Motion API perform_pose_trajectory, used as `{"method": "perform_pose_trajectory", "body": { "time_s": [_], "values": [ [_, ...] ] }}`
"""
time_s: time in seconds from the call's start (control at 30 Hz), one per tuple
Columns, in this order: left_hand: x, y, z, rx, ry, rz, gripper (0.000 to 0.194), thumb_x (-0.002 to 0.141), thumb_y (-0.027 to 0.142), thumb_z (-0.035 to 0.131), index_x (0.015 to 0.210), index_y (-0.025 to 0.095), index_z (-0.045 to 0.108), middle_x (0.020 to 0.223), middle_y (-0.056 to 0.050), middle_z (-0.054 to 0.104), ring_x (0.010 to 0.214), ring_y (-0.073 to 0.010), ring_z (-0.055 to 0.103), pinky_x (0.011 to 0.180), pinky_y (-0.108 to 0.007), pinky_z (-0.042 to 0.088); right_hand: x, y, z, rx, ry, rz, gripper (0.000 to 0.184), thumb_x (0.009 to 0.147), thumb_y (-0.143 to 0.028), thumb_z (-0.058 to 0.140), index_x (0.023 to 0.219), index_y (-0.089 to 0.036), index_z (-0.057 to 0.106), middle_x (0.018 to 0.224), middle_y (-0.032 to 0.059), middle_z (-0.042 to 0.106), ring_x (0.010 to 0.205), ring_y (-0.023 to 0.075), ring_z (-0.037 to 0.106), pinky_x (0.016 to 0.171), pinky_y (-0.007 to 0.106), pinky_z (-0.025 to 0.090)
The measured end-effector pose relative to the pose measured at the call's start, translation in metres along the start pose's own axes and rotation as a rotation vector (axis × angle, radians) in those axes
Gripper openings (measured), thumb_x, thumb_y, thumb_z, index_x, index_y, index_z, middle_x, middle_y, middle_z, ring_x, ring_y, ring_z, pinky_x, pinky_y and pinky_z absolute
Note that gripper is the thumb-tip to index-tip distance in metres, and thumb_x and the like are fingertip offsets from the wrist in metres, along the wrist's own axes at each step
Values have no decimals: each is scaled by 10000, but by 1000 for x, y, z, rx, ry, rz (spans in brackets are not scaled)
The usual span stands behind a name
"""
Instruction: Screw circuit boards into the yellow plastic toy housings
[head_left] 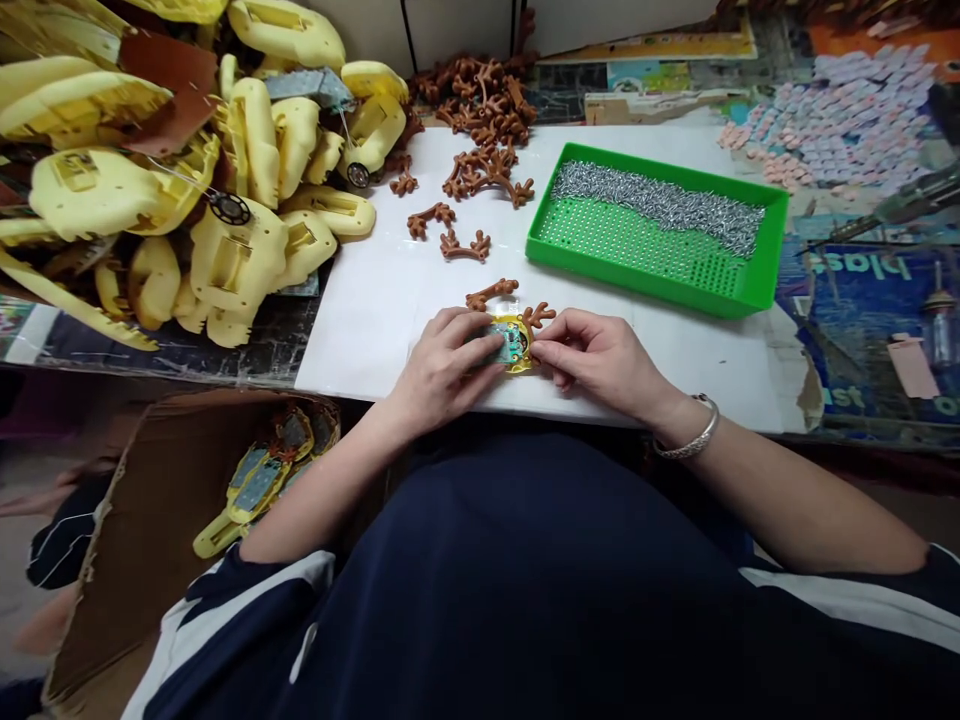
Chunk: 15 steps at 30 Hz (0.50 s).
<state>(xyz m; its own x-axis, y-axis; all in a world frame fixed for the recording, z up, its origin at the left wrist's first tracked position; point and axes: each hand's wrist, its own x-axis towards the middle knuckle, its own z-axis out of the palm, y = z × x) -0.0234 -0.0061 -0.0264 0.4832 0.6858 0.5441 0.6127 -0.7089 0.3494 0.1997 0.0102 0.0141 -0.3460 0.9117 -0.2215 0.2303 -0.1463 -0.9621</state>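
Note:
On the white sheet before me lies a small yellow plastic shell with a green circuit board (511,342) in it. My left hand (454,362) grips its left side, fingers laid over the board. At the shell's right edge my right hand (589,355) has thumb and index finger pinched together; whatever is between them is too small to make out. A brown antler-shaped part (538,316) sticks out at the shell's upper right, by my right fingertips. Just beyond the shell is another brown antler piece (491,293).
A green tray (652,285) of small screws stands at the back right. Yellow shells (240,250) are heaped at the left, brown antler parts (480,100) at the back. Pale pink pieces (847,125) and an electric screwdriver (915,200) lie right. A cardboard box (142,530) sits below left; someone's limbs show beside it.

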Motion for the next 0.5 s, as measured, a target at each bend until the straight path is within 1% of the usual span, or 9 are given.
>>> {"method": "perform_pose_trajectory", "body": {
  "time_s": [0.17, 0.23, 0.33, 0.4, 0.47, 0.5],
  "values": [
    [-1, 2, 2, 0, 42, -10, 220, 1000, 350, 572, 1123, 205, 681, 1175, -127, 698, 1114, -251, 603, 933, -446, 537, 0, 1, -1, -129, -13, -60, 213, 811, -332, 692, 702, -176, 594, 510, -21, 591, 397, 87, 496, 405, 221, 356],
    [-1, 2, 3, -14, 47, -8, 207, 996, 340, 578, 1114, 202, 678, 1170, -125, 697, 1122, -253, 599, 939, -446, 535, 2, 1, 0, -200, -10, -105, 201, 819, -315, 661, 691, -178, 590, 515, -28, 584, 419, 85, 485, 440, 230, 356],
    [0, 2, 4, -26, 39, -26, 192, 994, 338, 580, 1100, 209, 674, 1166, -112, 697, 1132, -250, 591, 952, -449, 533, 7, 3, -1, -351, 28, -241, 186, 807, -264, 648, 656, -181, 578, 540, -38, 566, 493, 84, 464, 523, 238, 364],
    [0, 3, 4, -33, 48, -32, 187, 993, 335, 580, 1088, 203, 673, 1152, -110, 699, 1125, -248, 589, 953, -445, 532, 9, 4, -2, -432, 25, -314, 169, 801, -242, 649, 658, -181, 582, 573, -37, 574, 531, 88, 459, 563, 242, 371],
    [0, 4, 4, -39, 53, -39, 187, 993, 331, 580, 1082, 195, 672, 1137, -115, 700, 1109, -246, 592, 946, -438, 532, 9, 6, -4, -473, 8, -343, 162, 813, -260, 655, 684, -183, 594, 598, -32, 591, 542, 96, 474, 577, 248, 381],
    [0, 4, 4, -42, 49, -45, 188, 993, 332, 580, 1082, 193, 671, 1133, -117, 701, 1101, -246, 593, 940, -435, 533, 9, 6, -5, -485, 23, -353, 177, 824, -284, 659, 692, -187, 592, 608, -27, 599, 546, 102, 489, 580, 251, 388]
  ]
}}
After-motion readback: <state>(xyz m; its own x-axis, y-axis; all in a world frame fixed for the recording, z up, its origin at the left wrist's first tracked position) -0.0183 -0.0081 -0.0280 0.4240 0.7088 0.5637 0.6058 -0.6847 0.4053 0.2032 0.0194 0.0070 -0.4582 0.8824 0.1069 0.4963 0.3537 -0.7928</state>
